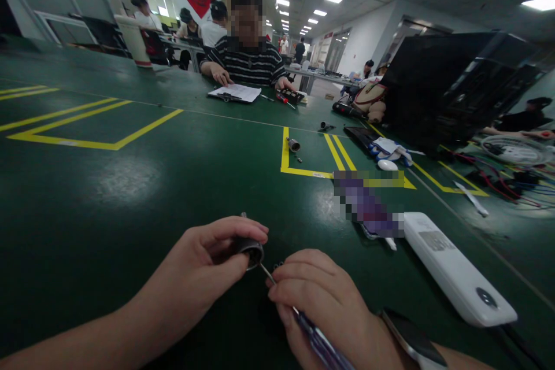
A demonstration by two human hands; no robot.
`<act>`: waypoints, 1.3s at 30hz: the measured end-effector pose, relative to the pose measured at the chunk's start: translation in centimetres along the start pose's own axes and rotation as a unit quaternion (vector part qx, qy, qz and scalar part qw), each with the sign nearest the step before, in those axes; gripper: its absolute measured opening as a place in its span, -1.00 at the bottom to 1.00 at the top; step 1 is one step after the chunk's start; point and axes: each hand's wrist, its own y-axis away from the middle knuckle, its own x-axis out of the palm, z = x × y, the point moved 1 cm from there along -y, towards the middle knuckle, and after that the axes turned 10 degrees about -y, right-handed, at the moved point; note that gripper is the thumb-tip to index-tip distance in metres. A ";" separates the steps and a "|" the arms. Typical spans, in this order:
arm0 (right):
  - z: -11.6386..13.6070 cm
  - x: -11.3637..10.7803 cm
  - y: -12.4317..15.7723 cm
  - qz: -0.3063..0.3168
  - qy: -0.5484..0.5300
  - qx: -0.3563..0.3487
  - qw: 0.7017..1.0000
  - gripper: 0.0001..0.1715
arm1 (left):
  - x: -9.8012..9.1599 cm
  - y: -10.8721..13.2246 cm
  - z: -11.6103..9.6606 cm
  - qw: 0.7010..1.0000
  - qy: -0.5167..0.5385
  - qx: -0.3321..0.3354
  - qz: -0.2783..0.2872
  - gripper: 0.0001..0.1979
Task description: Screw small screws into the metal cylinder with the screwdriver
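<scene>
Grey metal-looking cup pinched in the left hand is probably stiff, light and kinda slick, so grip its sides while the right hand clutches the screwdriver.

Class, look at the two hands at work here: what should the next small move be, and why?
Probably, the right grip should gently guide the screwdriver inward while the left grip steadies the metal part: its open end faces the tool, whose tip is at that opening. Whether the tip has engaged anything inside cannot be seen.
</scene>
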 end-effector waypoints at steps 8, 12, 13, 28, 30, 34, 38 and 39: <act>0.2 -0.3 -0.1 -0.014 -0.035 0.019 0.999 -0.72 | 0.1 -0.1 0.1 1.000 0.006 -0.004 -0.004 -0.84; 0.0 -1.0 0.3 -0.086 -0.132 0.133 0.979 -0.85 | 0.2 -0.1 -0.6 0.999 0.020 -0.036 -0.019 -0.85; -0.3 -1.1 0.5 -0.114 -0.164 0.192 0.961 -0.85 | 0.2 -0.1 -0.8 0.998 0.026 -0.052 -0.018 -0.84; -2.7 -0.8 1.1 -0.179 -0.237 0.405 0.865 -0.74 | 0.1 -0.1 -1.2 0.993 0.058 -0.099 0.023 -0.77; -2.3 -1.0 0.8 -0.147 -0.182 0.387 0.892 -0.72 | 0.1 -0.1 -1.1 0.993 0.067 -0.091 0.021 -0.76; -1.4 -1.0 0.6 -0.092 -0.083 0.289 0.949 -0.74 | 0.1 -0.1 -0.9 0.993 0.075 -0.089 0.021 -0.73; -1.1 -1.0 0.7 -0.080 -0.055 0.246 0.964 -0.76 | 0.1 0.0 -1.0 0.993 0.068 -0.090 0.026 -0.72; -1.0 -1.0 0.6 -0.088 -0.057 0.242 0.965 -0.75 | 0.1 0.0 -1.0 0.994 0.064 -0.088 0.023 -0.73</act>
